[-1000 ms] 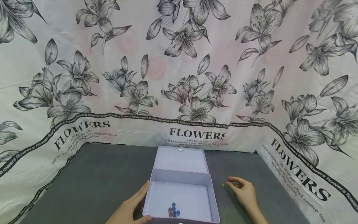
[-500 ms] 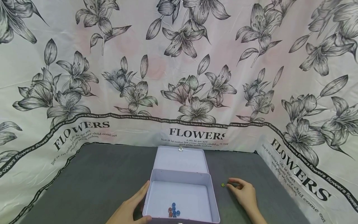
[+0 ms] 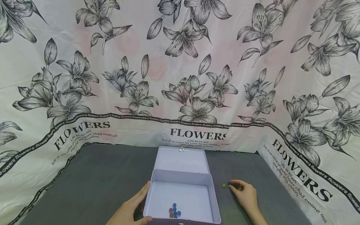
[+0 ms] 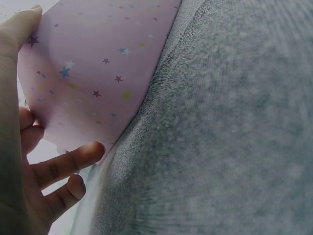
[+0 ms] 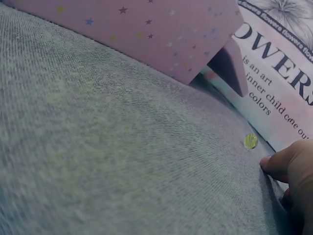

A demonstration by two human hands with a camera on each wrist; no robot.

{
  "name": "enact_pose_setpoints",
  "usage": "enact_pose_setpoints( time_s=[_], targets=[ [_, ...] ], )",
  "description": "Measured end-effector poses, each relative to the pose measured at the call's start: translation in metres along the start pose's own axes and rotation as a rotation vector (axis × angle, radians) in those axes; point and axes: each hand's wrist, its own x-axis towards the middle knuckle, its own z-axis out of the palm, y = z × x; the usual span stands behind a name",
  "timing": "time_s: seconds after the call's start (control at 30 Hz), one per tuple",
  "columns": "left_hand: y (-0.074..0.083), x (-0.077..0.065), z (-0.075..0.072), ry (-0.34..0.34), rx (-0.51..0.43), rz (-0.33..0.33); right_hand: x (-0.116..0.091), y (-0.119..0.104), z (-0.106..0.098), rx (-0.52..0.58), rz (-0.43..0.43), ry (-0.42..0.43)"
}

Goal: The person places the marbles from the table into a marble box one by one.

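In the head view a pale box [image 3: 180, 200] stands with its lid [image 3: 181, 161] tipped back; the left wrist view shows its pink, star-printed outside. My left hand [image 3: 130, 204] grips its left side, thumb at the front corner and fingers along the wall. Several small blue marbles [image 3: 175, 209] and reddish ones [image 3: 171, 213] lie inside near the front. To the right of the box, my right hand [image 3: 245, 193] pinches a dark blue marble [image 3: 229, 183] low over the cloth. Just left of those fingertips lies a yellow-green marble [image 3: 223, 185], also in the right wrist view.
Grey cloth [image 3: 112, 178] covers the table around the box. Behind and along both sides hangs a white curtain [image 3: 194, 136] printed with flowers and lettering. The lid reaches back near the curtain's lower edge.
The dark blue marble now shows at my right fingertips, where it was hidden before. The right hand has shifted very slightly away from the yellow-green marble. The left hand and box stay put.
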Motion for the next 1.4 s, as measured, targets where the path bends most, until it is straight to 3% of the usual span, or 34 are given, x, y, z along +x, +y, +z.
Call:
enact_pose_setpoints(
  time_s=[0.47, 0.7, 1.23, 1.4],
  targets=[
    [0.005, -0.002, 0.000, 0.001, 0.005, -0.037, 0.000, 0.000, 0.001, 0.036, -0.024, 0.023],
    [0.005, -0.001, 0.000, 0.007, 0.030, -0.026, 0.003, -0.003, -0.002, 0.067, -0.039, 0.082],
    [0.007, -0.002, -0.001, -0.001, 0.030, -0.051, 0.001, -0.074, -0.032, 0.274, -0.035, 0.083],
    [0.006, -0.002, -0.001, 0.002, 0.034, -0.049, 0.000, -0.082, -0.035, 0.271, -0.023, 0.079]
  ],
)
